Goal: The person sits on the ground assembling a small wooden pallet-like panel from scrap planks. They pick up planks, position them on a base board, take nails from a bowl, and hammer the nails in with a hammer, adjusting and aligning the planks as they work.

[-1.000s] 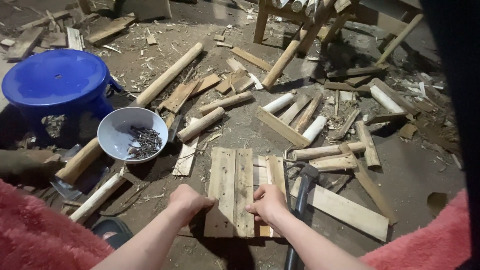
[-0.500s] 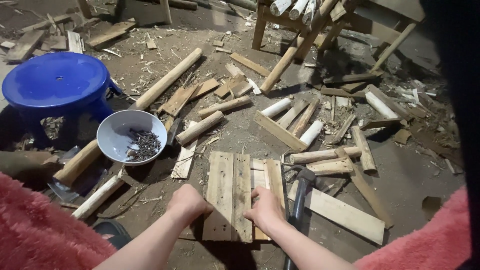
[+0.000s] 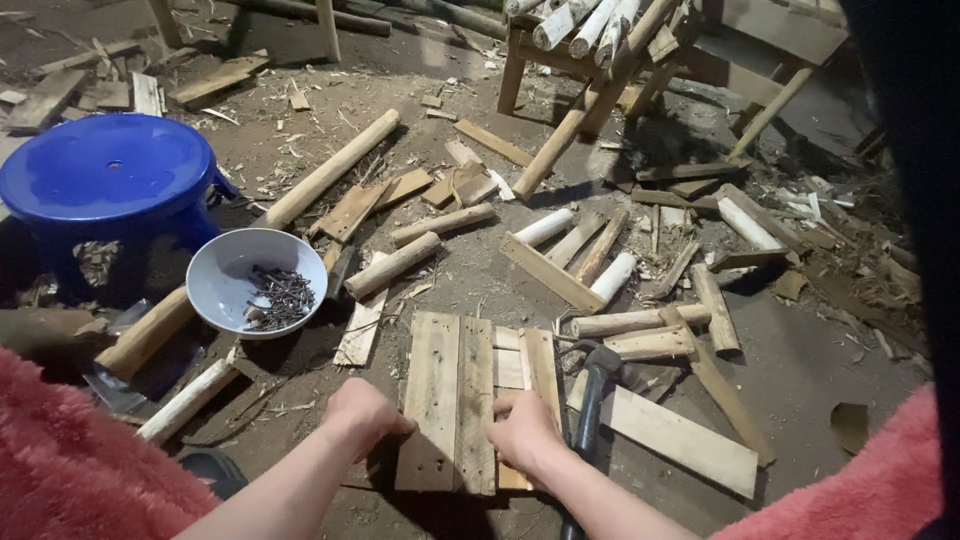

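Kneeling over the dirt floor, the person presses both hands onto a small panel of nailed-together planks (image 3: 465, 400) lying flat in the lower middle of the frame. The left hand (image 3: 362, 415) curls its fingers against the panel's left edge, closed onto the outer plank; the right hand (image 3: 522, 430) lies on top of the shorter planks at the right side, fingers bent and pressing down, gripping nothing loose. Held from the edge and from above, the panel looks steadied so that the boards stay flush against one another.

A claw hammer (image 3: 590, 400) lies just right of the right hand, its head beside the panel's upper right corner and its handle running down toward the bottom edge. A white bowl of dark nails (image 3: 258, 283) sits at the left of centre, near the left hand, beside a blue plastic stool (image 3: 105, 185) in the upper left. Round poles, split offcuts and a flat board (image 3: 665, 432) lie scattered across the right half.
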